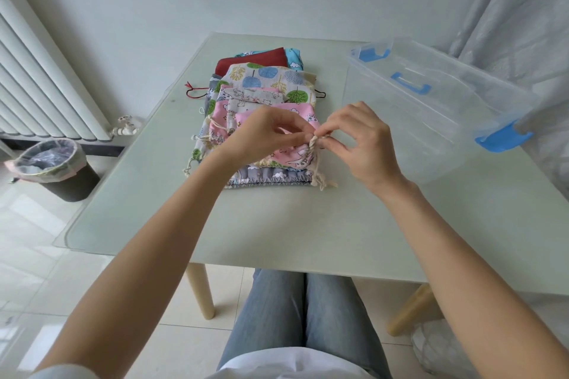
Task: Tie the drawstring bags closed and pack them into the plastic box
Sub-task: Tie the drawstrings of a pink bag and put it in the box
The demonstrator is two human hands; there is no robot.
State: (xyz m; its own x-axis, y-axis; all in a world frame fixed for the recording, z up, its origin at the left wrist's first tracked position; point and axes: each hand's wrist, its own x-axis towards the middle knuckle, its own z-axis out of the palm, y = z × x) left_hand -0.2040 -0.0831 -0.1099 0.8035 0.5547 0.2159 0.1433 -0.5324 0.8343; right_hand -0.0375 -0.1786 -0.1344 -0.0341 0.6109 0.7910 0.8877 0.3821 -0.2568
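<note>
1. Head view takes in the table (277, 240) first: a pale, glossy top that looks slick, so I judge that light cloth would slide on it under a sideways tug.
2. Next in size, the plastic box (431, 120) stands at the far right of the table, clear-walled with blue latches, its lid seemingly propped open. It looks rigid and light, and nothing shows inside it.
3. A stack of drawstring bags (264, 83) lies flat at the table's middle, left of the box. They are printed cotton, thin, limp and light by the look of them; better lifted by the gathered neck than by a loose corner.
4. The pink bag (292, 154) lies on top at the near end of the stack, its mouth puckered.
5. The left hand (264, 135) and right hand (363, 141) meet over that mouth, fingertips pressed together in a pinch.
6. The cord (313, 144) is a twisted, pale rope, rough enough, I judge, to hold a knot. Both hands pinch it just above the neck; its frayed tails hang toward the table edge.
</note>
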